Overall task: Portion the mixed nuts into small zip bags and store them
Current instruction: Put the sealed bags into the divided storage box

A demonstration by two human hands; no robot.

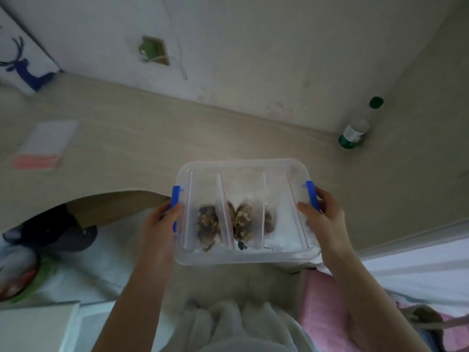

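A home, seemingly a bedroom, as I see it through the head camera: a pale wood-look desk [177,128] against a scuffed white wall [253,47] with an uncovered socket box [153,50], a cushion [25,59] printed with a blue deer propped at the far left, a green-capped bottle [354,134] by the wall, a rumpled white blanket [228,323] and pink fabric [327,301] nearest me
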